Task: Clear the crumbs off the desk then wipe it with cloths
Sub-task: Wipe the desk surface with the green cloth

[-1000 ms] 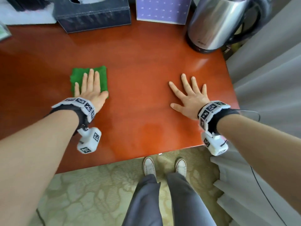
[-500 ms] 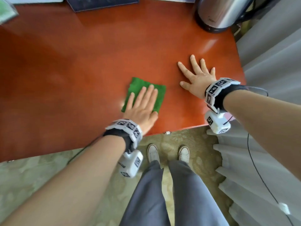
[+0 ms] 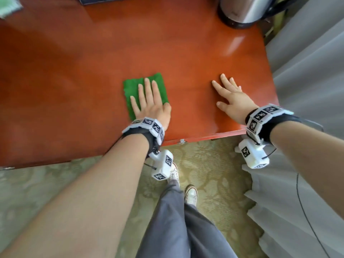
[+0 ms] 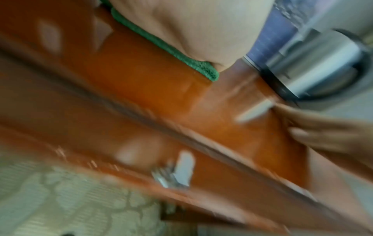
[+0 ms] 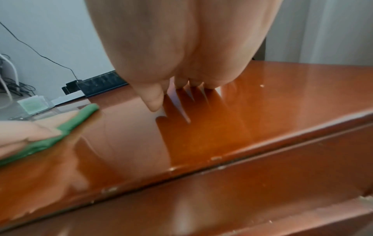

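A folded green cloth lies flat on the glossy red-brown desk, near its front edge. My left hand presses it down with straight fingers; in the left wrist view the palm covers the cloth's edge. To the right my right hand rests flat on the bare desk with fingers spread, close to the right corner. The right wrist view shows its fingertips touching the wood and the cloth at the left. A few pale specks dot the desk there.
A steel kettle stands at the desk's back right corner. A dark box edge and a green-white item sit at the back. Grey curtain hangs right of the desk. My feet stand on patterned carpet.
My left hand slid the cloth from the desk's left part to the right and front, then slightly back left. The right hand stayed flat by the right corner.
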The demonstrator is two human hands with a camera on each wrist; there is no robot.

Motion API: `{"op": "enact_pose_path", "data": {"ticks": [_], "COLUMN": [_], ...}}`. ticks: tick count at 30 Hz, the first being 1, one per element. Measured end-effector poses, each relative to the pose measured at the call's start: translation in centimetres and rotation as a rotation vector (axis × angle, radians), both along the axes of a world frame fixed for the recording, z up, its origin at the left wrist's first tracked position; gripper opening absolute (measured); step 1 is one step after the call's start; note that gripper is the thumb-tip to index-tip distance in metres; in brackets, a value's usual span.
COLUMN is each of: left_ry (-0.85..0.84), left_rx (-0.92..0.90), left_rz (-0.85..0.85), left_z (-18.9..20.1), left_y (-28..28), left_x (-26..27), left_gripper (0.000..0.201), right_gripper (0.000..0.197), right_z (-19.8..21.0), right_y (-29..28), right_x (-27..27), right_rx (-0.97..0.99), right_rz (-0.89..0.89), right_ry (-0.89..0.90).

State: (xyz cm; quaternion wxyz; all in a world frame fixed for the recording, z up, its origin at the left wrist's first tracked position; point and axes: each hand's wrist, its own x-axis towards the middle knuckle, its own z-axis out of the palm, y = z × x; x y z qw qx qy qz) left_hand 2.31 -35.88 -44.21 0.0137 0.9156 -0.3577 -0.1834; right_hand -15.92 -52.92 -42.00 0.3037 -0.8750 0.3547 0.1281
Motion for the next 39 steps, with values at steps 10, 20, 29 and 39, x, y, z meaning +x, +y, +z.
{"op": "enact_pose_path", "data": {"ticks": [10, 20, 29, 39], "left_ry": [-0.063, -0.071, -0.102, -0.006], "left_rx": [-0.081, 0.024, -0.018, -0.056], "left_rz": [-0.405, 0.073, 0.029, -0.311], "left_z": [-1.0, -0.7, -1.1, -1.1], "left_y": [-0.5, 13.7, 6.4, 1.4], "left_x": [-10.7, 2.4, -6.1, -11.6], "left_gripper": [0.069, 0.066, 0.068, 0.067], "right_gripper": [0.067, 0.062, 0.065, 0.066], "right_z": [-1.4, -1.8, -1.6, -1.8], "right_y": [1.9, 3.5, 3.3, 4.3], "right_x": [-1.2, -2.0, -2.8, -2.4], "right_rx": [-0.178, -0.26, -0.264, -0.312], "right_rz": [0.019, 0.021, 0.084, 0.063], "right_ry": [0.043, 0.101, 0.11, 0.178]}}
